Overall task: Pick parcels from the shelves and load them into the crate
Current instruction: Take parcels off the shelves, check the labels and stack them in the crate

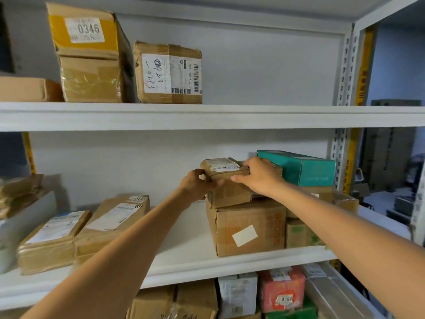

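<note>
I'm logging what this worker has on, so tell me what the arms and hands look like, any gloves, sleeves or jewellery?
Both hands are bare: no gloves on the left hand or the right hand. Both forearms are uncovered as far as the picture shows, with no sleeve in view. No watch, bracelet or ring can be seen on either side, and there are no visible markings.

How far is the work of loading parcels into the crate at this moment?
Done: cannot tell; no crate is in view. In hand: the left hand and right hand both grip the small flat brown cardboard parcel atop the stack on the middle white shelf. Left: many parcels remain, such as the teal box and the tall brown box marked 0346.
</note>
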Action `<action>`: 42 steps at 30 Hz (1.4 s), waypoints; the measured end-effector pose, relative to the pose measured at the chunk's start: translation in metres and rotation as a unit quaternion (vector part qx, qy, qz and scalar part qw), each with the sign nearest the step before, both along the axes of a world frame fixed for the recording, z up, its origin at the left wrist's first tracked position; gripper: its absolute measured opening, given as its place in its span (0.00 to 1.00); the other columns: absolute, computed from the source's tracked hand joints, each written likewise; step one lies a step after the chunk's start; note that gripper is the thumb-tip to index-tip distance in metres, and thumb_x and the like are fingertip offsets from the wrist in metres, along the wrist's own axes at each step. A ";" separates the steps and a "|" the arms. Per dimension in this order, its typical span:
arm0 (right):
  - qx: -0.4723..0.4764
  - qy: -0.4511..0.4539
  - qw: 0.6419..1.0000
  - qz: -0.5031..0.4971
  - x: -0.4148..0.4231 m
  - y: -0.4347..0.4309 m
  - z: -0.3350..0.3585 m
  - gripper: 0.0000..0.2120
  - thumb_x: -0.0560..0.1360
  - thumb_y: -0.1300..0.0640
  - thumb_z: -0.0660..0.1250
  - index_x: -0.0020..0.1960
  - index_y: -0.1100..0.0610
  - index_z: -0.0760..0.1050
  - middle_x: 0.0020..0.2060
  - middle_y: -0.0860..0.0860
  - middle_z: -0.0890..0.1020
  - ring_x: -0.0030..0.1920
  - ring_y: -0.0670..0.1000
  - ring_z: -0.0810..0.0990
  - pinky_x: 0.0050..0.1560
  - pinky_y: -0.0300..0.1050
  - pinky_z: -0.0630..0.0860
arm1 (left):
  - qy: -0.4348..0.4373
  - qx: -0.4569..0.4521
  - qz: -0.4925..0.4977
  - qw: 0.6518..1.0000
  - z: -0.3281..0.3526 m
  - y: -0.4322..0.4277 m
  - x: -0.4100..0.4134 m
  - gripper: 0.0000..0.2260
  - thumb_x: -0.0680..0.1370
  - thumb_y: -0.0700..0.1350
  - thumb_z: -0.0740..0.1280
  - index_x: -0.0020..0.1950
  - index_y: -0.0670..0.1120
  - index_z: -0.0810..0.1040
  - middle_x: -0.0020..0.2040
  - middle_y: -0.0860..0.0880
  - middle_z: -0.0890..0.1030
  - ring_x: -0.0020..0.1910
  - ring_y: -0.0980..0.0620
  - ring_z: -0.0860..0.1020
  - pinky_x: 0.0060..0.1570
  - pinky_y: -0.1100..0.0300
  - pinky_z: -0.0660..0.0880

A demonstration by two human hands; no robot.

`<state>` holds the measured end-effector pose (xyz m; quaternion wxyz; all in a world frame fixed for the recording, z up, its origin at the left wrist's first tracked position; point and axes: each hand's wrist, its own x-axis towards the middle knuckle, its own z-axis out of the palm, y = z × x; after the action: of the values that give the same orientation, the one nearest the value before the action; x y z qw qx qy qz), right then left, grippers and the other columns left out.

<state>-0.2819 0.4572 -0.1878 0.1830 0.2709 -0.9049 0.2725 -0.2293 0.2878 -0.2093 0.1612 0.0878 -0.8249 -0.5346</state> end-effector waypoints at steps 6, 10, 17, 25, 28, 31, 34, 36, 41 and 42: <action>-0.123 -0.100 0.987 0.007 0.006 -0.004 -0.004 0.24 0.69 0.51 0.77 0.59 0.59 0.72 0.53 0.52 0.79 0.50 0.49 0.77 0.41 0.41 0.73 | 0.050 0.086 -0.018 0.995 -0.007 0.005 0.010 0.21 0.73 0.33 0.73 0.64 0.42 0.73 0.52 0.42 0.79 0.57 0.39 0.78 0.58 0.41 0.76; -0.208 -0.161 0.965 0.004 0.011 0.003 -0.011 0.30 0.65 0.56 0.80 0.63 0.59 0.71 0.56 0.53 0.79 0.57 0.53 0.77 0.60 0.52 0.76 | 0.066 0.092 -0.042 0.993 -0.011 0.004 0.023 0.26 0.72 0.31 0.72 0.69 0.41 0.71 0.59 0.41 0.77 0.60 0.38 0.76 0.58 0.41 0.77; -0.243 -0.239 0.939 0.043 0.020 0.014 -0.028 0.33 0.65 0.59 0.79 0.68 0.54 0.73 0.62 0.50 0.79 0.66 0.52 0.72 0.67 0.49 0.68 | 0.053 0.126 -0.066 0.988 -0.015 0.007 0.044 0.35 0.71 0.33 0.74 0.75 0.45 0.65 0.63 0.42 0.75 0.62 0.40 0.75 0.57 0.44 0.77; -0.287 -0.201 0.933 0.084 0.040 0.017 -0.034 0.27 0.62 0.66 0.80 0.54 0.50 0.73 0.56 0.47 0.81 0.60 0.50 0.76 0.63 0.53 0.73 | 0.052 0.108 -0.069 0.990 -0.015 0.011 0.060 0.34 0.73 0.25 0.67 0.76 0.45 0.66 0.61 0.48 0.76 0.63 0.43 0.73 0.58 0.51 0.76; -0.300 -0.168 0.933 0.103 0.050 0.022 -0.038 0.28 0.60 0.69 0.80 0.50 0.46 0.73 0.44 0.37 0.79 0.50 0.39 0.76 0.48 0.36 0.71 | 0.065 0.125 -0.083 0.987 -0.020 0.012 0.070 0.35 0.73 0.23 0.64 0.75 0.50 0.67 0.61 0.50 0.79 0.61 0.46 0.74 0.59 0.52 0.75; -0.302 -0.141 0.937 0.100 0.057 0.026 -0.047 0.28 0.59 0.69 0.80 0.48 0.46 0.73 0.42 0.36 0.79 0.51 0.41 0.76 0.52 0.38 0.69 | 0.078 0.149 -0.116 0.979 -0.029 0.014 0.078 0.38 0.72 0.22 0.62 0.74 0.55 0.66 0.57 0.52 0.81 0.53 0.50 0.77 0.49 0.52 0.75; -0.309 -0.124 0.938 0.092 0.065 0.029 -0.052 0.28 0.58 0.67 0.81 0.47 0.44 0.73 0.43 0.35 0.78 0.51 0.38 0.74 0.53 0.38 0.69 | 0.095 0.163 -0.139 0.972 -0.034 0.014 0.082 0.38 0.72 0.22 0.62 0.75 0.53 0.65 0.61 0.49 0.80 0.55 0.50 0.77 0.43 0.55 0.77; -0.309 -0.125 0.938 0.097 0.070 0.030 -0.052 0.28 0.58 0.66 0.82 0.47 0.43 0.73 0.41 0.34 0.78 0.47 0.32 0.74 0.46 0.33 0.68 | 0.104 0.169 -0.145 0.969 -0.037 0.014 0.085 0.38 0.72 0.22 0.62 0.76 0.53 0.65 0.63 0.49 0.79 0.57 0.48 0.77 0.44 0.53 0.78; -0.314 -0.134 0.933 0.112 0.078 0.034 -0.051 0.26 0.58 0.65 0.82 0.48 0.46 0.76 0.40 0.35 0.81 0.44 0.29 0.78 0.44 0.31 0.71 | 0.127 0.175 -0.145 0.966 -0.042 0.015 0.091 0.38 0.72 0.21 0.61 0.75 0.54 0.66 0.61 0.52 0.80 0.58 0.48 0.77 0.44 0.55 0.79; -0.316 -0.133 0.932 0.115 0.080 0.034 -0.050 0.26 0.58 0.65 0.82 0.49 0.47 0.76 0.41 0.35 0.82 0.45 0.30 0.78 0.46 0.32 0.71 | 0.130 0.176 -0.147 0.965 -0.042 0.015 0.092 0.38 0.72 0.21 0.61 0.75 0.54 0.66 0.61 0.53 0.80 0.59 0.48 0.77 0.44 0.56 0.80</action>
<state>-0.2021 0.4916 -0.2380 0.1049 0.2623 -0.7510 0.5969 -0.1371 0.3028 -0.2508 0.1692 -0.0774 -0.6935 -0.6960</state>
